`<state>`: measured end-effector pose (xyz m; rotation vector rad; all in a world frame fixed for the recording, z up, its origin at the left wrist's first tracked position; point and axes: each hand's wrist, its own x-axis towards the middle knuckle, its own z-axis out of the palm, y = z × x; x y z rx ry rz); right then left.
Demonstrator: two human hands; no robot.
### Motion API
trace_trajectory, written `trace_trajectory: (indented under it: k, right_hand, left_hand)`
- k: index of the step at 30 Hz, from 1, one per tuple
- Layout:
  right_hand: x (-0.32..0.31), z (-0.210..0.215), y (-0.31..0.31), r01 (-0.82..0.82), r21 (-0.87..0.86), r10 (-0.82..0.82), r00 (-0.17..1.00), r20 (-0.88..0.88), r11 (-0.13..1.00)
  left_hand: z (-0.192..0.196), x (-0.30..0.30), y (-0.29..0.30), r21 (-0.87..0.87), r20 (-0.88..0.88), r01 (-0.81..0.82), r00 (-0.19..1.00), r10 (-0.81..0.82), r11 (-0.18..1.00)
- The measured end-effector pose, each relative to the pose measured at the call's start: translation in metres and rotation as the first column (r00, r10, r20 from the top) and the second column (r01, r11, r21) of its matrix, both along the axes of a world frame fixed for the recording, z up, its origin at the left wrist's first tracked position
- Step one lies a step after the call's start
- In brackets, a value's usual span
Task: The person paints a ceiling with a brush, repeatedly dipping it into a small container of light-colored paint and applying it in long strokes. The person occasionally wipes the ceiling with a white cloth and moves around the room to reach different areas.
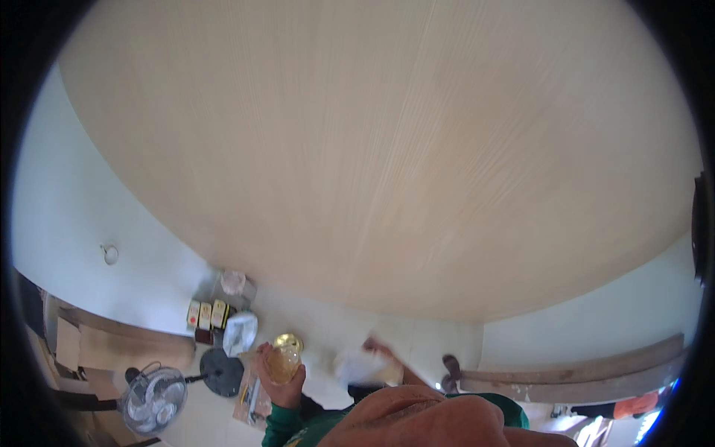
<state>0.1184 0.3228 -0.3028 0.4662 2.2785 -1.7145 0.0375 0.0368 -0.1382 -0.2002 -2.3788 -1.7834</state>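
**Jar held up in the left hand, right hand blurred on something white**

Closest to the camera, at the lower edge, sits a rounded orange-brown fabric shape (424, 421), with a green sleeve (287, 426) coming up on its left. From that sleeve the left hand (279, 376) rises, its fingers wrapped around a small glass jar (283, 360) with yellowish contents and a shiny gold top. The jar is held in the air, above the pale floor (328, 328).

To the right, the right hand (376, 348) is smeared by motion. It touches a white, cloth-like object (357, 366), but I cannot tell whether it grips it or only rests on it.

Farther off on the floor stand a black round base (221, 371) and a grey fan (153, 398). Beyond them lie a crumpled white bag (240, 331), a row of small yellow and red cartons (207, 315) and a clear container (233, 281), near the pale wall (89, 223). A wide wood-grain surface (372, 149) fills the upper view.
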Motion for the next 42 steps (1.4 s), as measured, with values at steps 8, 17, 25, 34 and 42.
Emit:
trace_trajectory:
  k: [8,17,25,34,42]
  right_hand:
    - [-0.035,0.042,-0.012,-0.051,-0.357,0.140,0.963,0.228,0.933]
    - [-0.024,0.080,-0.088,-0.069,-0.499,0.151,0.980,0.126,0.864]
    - [-0.002,0.140,-0.190,-0.172,-0.643,0.164,0.984,-0.072,0.747]
    - [-0.063,0.358,-0.054,0.199,-0.929,-0.713,0.695,-0.091,0.313]
    - [-0.066,0.717,0.020,0.999,-0.031,0.380,-0.037,-0.924,0.022]
  left_hand:
    - [0.044,-0.012,0.024,0.320,0.084,0.029,0.995,-0.059,0.947]
    - [0.073,-0.080,-0.046,0.229,-0.059,0.155,0.988,-0.145,0.961]
    - [0.133,-0.086,-0.112,0.181,-0.202,0.323,0.937,-0.286,0.929]
    - [0.168,-0.049,-0.152,0.129,-0.149,0.315,0.944,-0.296,0.940]
    - [0.150,-0.003,-0.128,0.310,-0.057,0.325,0.944,-0.324,0.893]
